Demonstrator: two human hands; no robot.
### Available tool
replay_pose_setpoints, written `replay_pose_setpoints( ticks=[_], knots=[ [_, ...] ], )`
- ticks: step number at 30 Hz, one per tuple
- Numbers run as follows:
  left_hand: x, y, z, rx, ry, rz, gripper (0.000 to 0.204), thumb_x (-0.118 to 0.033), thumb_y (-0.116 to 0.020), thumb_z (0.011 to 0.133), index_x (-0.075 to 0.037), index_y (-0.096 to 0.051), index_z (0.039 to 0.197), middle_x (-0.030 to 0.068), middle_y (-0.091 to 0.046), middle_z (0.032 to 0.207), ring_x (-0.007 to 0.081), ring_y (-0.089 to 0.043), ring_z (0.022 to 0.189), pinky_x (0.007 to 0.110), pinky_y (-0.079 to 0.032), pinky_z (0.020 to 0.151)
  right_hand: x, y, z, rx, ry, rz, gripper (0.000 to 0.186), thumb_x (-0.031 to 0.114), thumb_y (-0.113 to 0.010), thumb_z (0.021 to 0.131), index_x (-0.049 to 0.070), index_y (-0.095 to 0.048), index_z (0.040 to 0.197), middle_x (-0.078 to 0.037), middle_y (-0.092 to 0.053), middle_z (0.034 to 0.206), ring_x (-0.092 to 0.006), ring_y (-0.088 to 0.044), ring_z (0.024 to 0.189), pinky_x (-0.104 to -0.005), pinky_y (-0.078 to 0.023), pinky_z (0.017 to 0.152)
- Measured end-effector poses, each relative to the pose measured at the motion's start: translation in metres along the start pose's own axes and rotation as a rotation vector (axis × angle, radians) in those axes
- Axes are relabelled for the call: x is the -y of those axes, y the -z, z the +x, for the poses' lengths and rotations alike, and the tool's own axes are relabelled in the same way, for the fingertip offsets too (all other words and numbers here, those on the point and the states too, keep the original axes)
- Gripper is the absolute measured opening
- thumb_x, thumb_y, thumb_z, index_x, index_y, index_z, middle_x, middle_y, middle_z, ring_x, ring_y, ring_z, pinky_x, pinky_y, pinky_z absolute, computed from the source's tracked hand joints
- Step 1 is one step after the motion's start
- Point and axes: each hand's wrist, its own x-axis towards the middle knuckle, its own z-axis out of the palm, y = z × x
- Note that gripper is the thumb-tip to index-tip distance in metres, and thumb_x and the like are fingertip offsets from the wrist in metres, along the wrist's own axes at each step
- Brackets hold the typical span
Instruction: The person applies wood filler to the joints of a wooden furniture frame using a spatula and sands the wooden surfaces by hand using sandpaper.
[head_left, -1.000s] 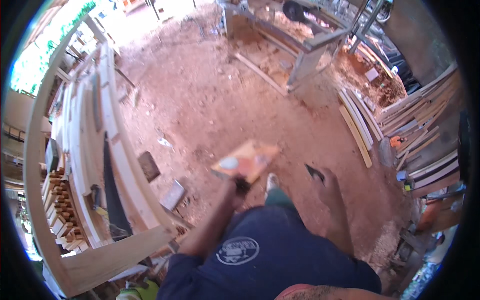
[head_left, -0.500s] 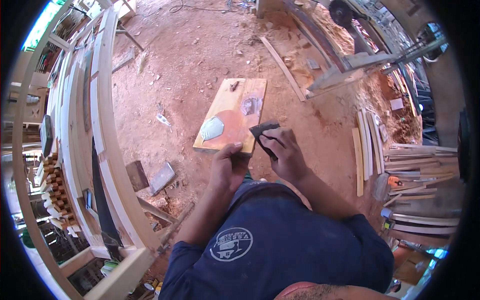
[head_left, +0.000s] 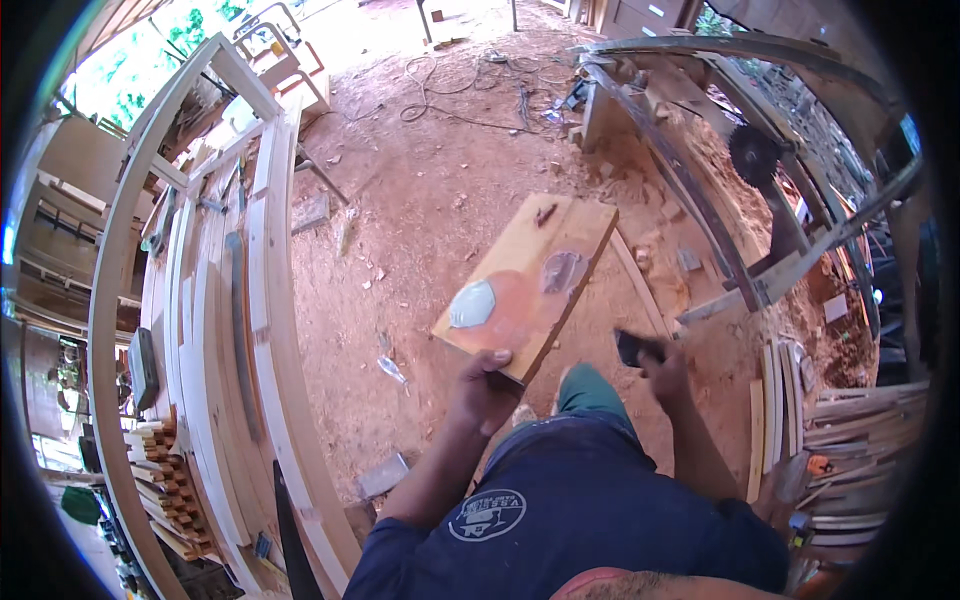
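A wooden board [head_left: 588,218] is held out in front of me, tilted up to the right. My left hand [head_left: 482,392] grips its near edge, thumb on top and fingers underneath. On the board lie a pale, whitish-green lump of putty [head_left: 472,304], a greyish-purple smear [head_left: 562,271] and a small dark brown piece [head_left: 544,214]. An orange-pink stain spreads round the putty. To the right of the board, apart from it, my right hand [head_left: 668,376] is closed on a black flat scraper [head_left: 630,347].
At the left runs a timber frame with long planks [head_left: 265,260] and stacked notched pieces [head_left: 170,480]. A toothed saw blade [head_left: 753,155] stands in a frame at the right. Wood strips [head_left: 860,430] are piled lower right; a cable [head_left: 425,105] and a clear bottle [head_left: 392,370] lie on the floor.
My right hand with the scraper has moved away from the board to the right. The board has turned clockwise and shifted right. The view has tipped up, showing more of the far floor.
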Motion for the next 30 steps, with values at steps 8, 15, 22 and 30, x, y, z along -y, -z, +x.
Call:
replay_pose_setpoints(
  ticks=[8,15,22,30],
  knots=[
    [-0.075,-0.018,0.158,-0.031,-0.089,0.08,0.084,-0.011,-0.066,0.078,0.003,-0.035,0.154,0.0206,-0.053,0.149,0.0352,-0.054,0.137,0.044,-0.044,0.117,0.16,-0.055,0.241,0.199,0.192,0.828,0.032,0.028,-0.074,0.099,0.002,-0.066,0.117,-0.006,-0.073,0.097,-0.0103,-0.071,0.074,-0.0223,-0.053,0.055],
    [-0.148,-0.062,0.273,-0.097,-0.104,-0.02,0.089,-0.013,-0.066,0.074,0.004,-0.034,0.155,0.0229,-0.053,0.149,0.0354,-0.055,0.137,0.043,-0.045,0.115,0.226,-0.134,0.424,0.378,0.088,0.403,0.032,0.027,-0.075,0.099,-0.001,-0.067,0.113,-0.005,-0.073,0.094,-0.0101,-0.069,0.073,-0.0251,-0.058,0.063],
    [-0.242,-0.057,0.402,-0.202,-0.11,-0.037,0.088,-0.017,-0.069,0.075,0.003,-0.037,0.154,0.0213,-0.056,0.146,0.0336,-0.058,0.133,0.042,-0.048,0.113,0.301,-0.202,0.555,0.475,0.151,0.455,0.027,0.022,-0.075,0.099,-0.001,-0.068,0.111,-0.005,-0.073,0.096,-0.0089,-0.07,0.079,-0.0248,-0.059,0.069],
    [-0.41,-0.039,0.583,-0.102,-0.033,-0.06,0.079,-0.013,-0.07,0.077,0.003,-0.041,0.149,0.0187,-0.062,0.137,0.033,-0.068,0.116,0.038,-0.063,0.082,0.392,-0.279,0.701,0.302,0.237,-0.118,0.051,0.044,-0.081,0.089,-0.003,-0.067,0.103,-0.008,-0.068,0.084,-0.0161,-0.063,0.076,-0.0357,-0.052,0.072]
  ],
)
